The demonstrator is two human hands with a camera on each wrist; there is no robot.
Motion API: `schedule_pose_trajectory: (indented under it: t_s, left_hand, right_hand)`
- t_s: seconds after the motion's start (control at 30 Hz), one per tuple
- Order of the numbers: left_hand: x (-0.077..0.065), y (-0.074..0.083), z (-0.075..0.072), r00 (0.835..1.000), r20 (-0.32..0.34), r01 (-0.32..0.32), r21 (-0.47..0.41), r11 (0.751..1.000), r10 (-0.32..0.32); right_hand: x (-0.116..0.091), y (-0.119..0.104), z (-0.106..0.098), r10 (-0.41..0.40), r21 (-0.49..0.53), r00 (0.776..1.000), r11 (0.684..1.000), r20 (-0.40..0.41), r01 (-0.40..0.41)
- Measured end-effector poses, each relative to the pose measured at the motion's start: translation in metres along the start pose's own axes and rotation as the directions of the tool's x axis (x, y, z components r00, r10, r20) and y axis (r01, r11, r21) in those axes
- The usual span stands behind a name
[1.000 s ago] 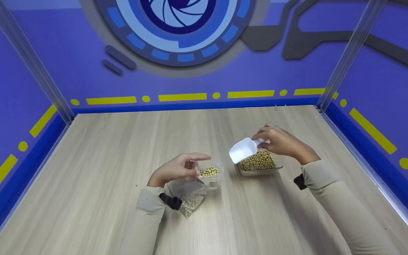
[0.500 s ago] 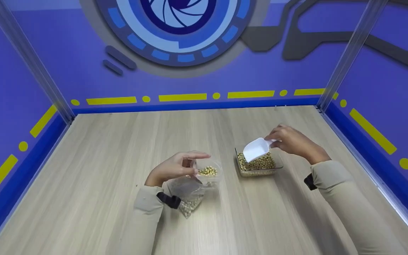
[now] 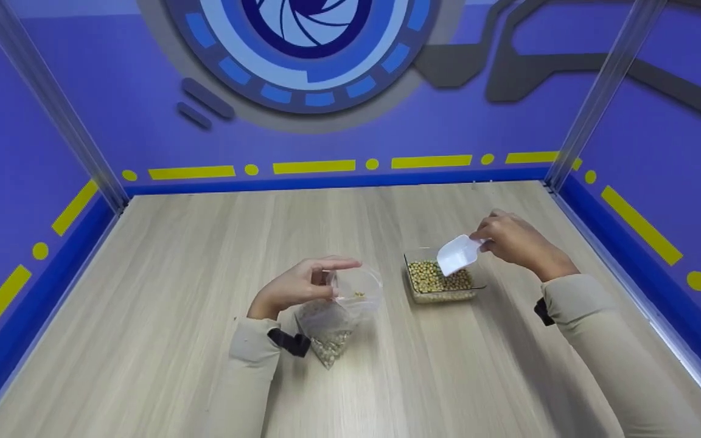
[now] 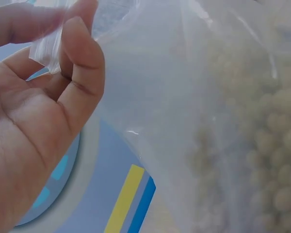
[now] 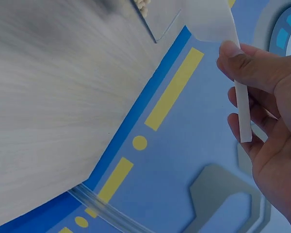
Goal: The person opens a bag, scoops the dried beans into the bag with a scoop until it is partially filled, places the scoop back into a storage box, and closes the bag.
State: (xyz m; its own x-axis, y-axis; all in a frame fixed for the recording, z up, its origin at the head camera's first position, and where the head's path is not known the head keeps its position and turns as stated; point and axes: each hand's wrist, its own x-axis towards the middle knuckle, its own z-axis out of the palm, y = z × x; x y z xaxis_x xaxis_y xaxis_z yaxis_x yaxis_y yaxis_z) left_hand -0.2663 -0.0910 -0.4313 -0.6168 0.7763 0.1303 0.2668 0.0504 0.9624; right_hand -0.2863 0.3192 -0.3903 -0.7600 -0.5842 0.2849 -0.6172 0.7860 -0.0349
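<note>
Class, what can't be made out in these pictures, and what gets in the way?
Head view: part of the glass box, hidden behind the scoop.
Left wrist view: the exact shapes of the beans in the bag, blurred; the right edge cuts the bag off.
Right wrist view: the scoop's front, cut off by the top edge; part of the right hand, by the right edge.

Looks like a small walled booth, more a display stall than a room in a home. Has a wood-grain tabletop [image 3: 350, 228] closed in by blue-violet panels — a left panel [image 3: 10, 152], a far panel [image 3: 107, 79] and a right panel [image 3: 679, 188] — meeting at a left post [image 3: 50, 103] and a right post [image 3: 603, 91]. Carries printed, machine-like graphics: a round shutter emblem [image 3: 309, 73] at far centre, grey angular shapes [image 3: 454, 64] toward far right, yellow dashes and dots [image 3: 314, 166] low along all three sides.
</note>
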Motion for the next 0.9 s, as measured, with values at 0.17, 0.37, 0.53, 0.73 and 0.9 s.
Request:
schedule_pose_trajectory:
  t_s: [0.17,0.37,0.53,0.73,0.9]
  left_hand:
    - [0.003,-0.006,0.003,1.000,-0.001,0.017,0.005,1.000,-0.017]
    - [0.005,-0.012,0.007,1.000,0.008,0.030,-0.012,0.999,-0.030]
    - [0.006,-0.014,0.009,0.999,0.012,0.049,-0.016,0.999,-0.048]
    - [0.007,-0.016,0.010,0.998,0.010,0.059,-0.004,0.998,-0.059]
    - [0.007,-0.017,0.011,0.999,0.015,0.049,-0.007,0.999,-0.049]
  right_hand:
    - [-0.001,0.000,0.000,-0.028,-0.059,0.999,0.998,-0.015,0.028]
    - [-0.001,-0.001,-0.001,-0.060,-0.148,0.998,0.987,-0.024,0.056]
    - [-0.001,-0.003,-0.002,-0.077,-0.198,0.997,0.978,-0.025,0.071]
    - [0.001,-0.005,-0.005,-0.098,-0.240,0.995,0.966,-0.013,0.092]
    - [0.001,-0.007,-0.006,-0.087,-0.284,0.996,0.954,0.027,0.091]
